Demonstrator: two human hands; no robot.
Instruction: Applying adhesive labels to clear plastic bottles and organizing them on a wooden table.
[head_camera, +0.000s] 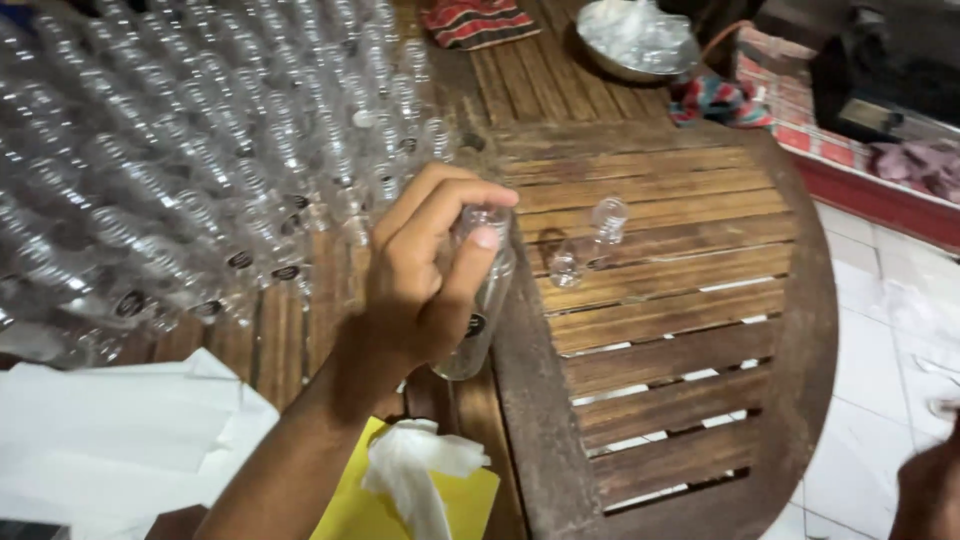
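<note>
My left hand (425, 290) is shut on a small clear bottle (478, 320) with a dark label, holding it tilted above the slatted wooden table (680, 330). The thumb presses near the bottle's open neck. Just right of the hand, two more small clear bottles (590, 245) rest on the slats, apart from my fingers. A dense crowd of several similar clear bottles (190, 170) stands on the table's left half. A dark shape at the bottom right corner (930, 490) may be my right hand; it is mostly cut off.
White paper sheets (110, 440) lie at the lower left, beside a yellow sheet (470, 500) with a crumpled white tissue (415, 470). A metal bowl of clear plastic (635, 40) and a striped cloth (475, 20) sit at the far edge. White tiled floor (870, 400) lies right.
</note>
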